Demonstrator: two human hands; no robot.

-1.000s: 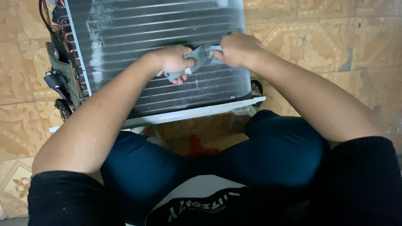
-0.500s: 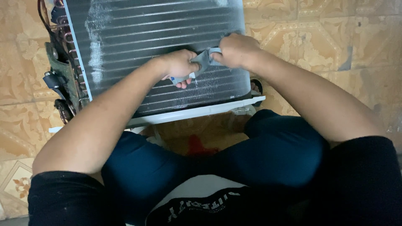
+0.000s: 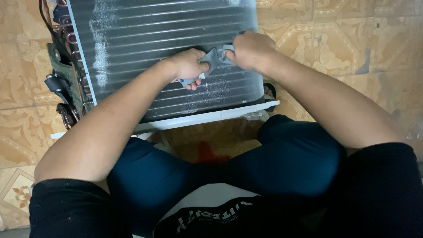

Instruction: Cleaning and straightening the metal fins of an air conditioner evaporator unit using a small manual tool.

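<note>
Head view, looking down on a finned coil panel (image 3: pixel 167 48) lying on the tiled floor (image 3: pixel 343 35). Left hand (image 3: pixel 190 66) closed tight around one end of a small grey tool (image 3: pixel 211 59), fingers curled, thumb on top. Right hand (image 3: pixel 250 49) also closed, pinching the other end. Both hands close together, resting on the dark fins near the white bottom edge (image 3: pixel 207 118), above the knees.

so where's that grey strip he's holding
In the head view the grey strip sits upper centre, pinched between the left hand and right hand, over the finned coil.
</note>
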